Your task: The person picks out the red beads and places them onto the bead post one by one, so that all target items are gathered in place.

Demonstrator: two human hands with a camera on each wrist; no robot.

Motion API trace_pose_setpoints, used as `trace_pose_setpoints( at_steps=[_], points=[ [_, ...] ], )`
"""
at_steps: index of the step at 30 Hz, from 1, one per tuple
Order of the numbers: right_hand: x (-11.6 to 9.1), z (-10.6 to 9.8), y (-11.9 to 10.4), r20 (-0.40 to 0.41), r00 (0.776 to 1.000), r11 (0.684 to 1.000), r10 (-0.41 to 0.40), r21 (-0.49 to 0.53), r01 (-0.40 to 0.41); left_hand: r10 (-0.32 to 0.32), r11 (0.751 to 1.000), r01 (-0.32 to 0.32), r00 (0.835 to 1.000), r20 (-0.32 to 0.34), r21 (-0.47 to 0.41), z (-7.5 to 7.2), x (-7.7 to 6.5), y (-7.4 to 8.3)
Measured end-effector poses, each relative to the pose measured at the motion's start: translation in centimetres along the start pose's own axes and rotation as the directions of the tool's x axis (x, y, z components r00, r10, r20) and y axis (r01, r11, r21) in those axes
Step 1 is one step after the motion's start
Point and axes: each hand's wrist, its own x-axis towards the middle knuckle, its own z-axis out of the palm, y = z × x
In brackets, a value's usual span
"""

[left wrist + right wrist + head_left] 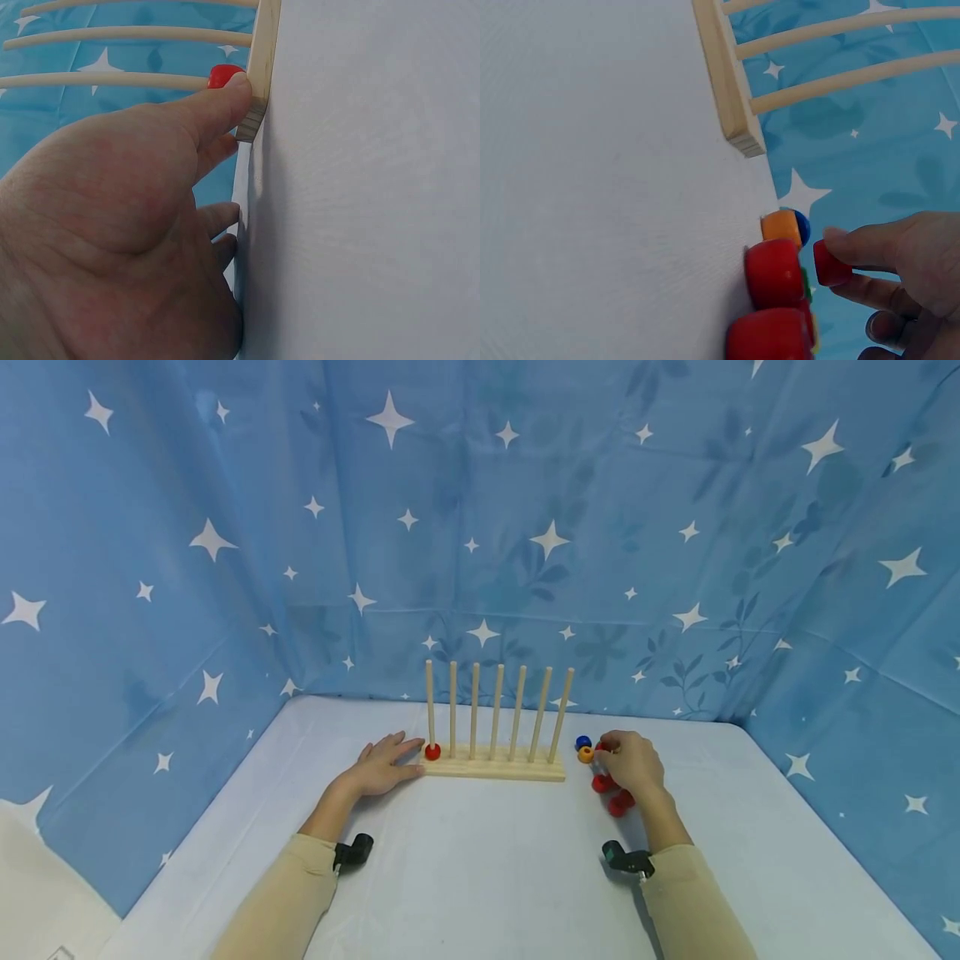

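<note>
While the left hand (pixel 382 766) is steadying the wooden rack (pixel 487 769) at its nine o'clock end in the head view, the right hand (pixel 632 767) is working beyond the three o'clock end, pinching a small red bead (pixel 602 747); a blue bead (pixel 583 742) and an orange bead (pixel 582 758) are lying at about nine o'clock from it; a threaded bead (pixel 432 752) is sitting at the foot of the leftmost peg (pixel 430 702); only this view is showing all seven pegs.

In the left wrist view, thumb and forefinger are pinching the rack's end, the other fingers lying apart from it; the threaded bead is resting just beside the thumb; the rack is looking stiff and fairly light, probably best held by its base.

In the right wrist view, thumb and fingertips are clamping the small red bead by its sides, seemingly just above the table (pixel 615 187); the rack's end is showing at eleven o'clock from it, two larger-looking red beads (pixel 772 274) at nine and eight; slivers of green (pixel 807 285) and yellow (pixel 816 334) are peeking out behind them, unseen from the head; the pinched bead is probably light, rigid, sturdy and slightly slippery, its opposite sides offering the surest hold.
</note>
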Motion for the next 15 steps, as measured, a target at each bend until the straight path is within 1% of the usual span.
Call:
trace_pose_setpoints(
  at_steps=[9, 15],
  points=[
    [-0.3, -1.0, -1.2, -0.041, 0.999, 0.999, -0.028, 0.033, 0.03, 0.002, 1.0, -0.002, 1.0, 0.0, 0.001, -0.1, 0.0, 0.0],
    [-0.5, -1.3, -1.8, -0.096, 0.993, 0.996, -0.071, 0.054, 0.076, 0.001, 1.0, -0.001, 1.0, -0.004, -0.001, 0.0, -0.1, -0.1]
  ],
)
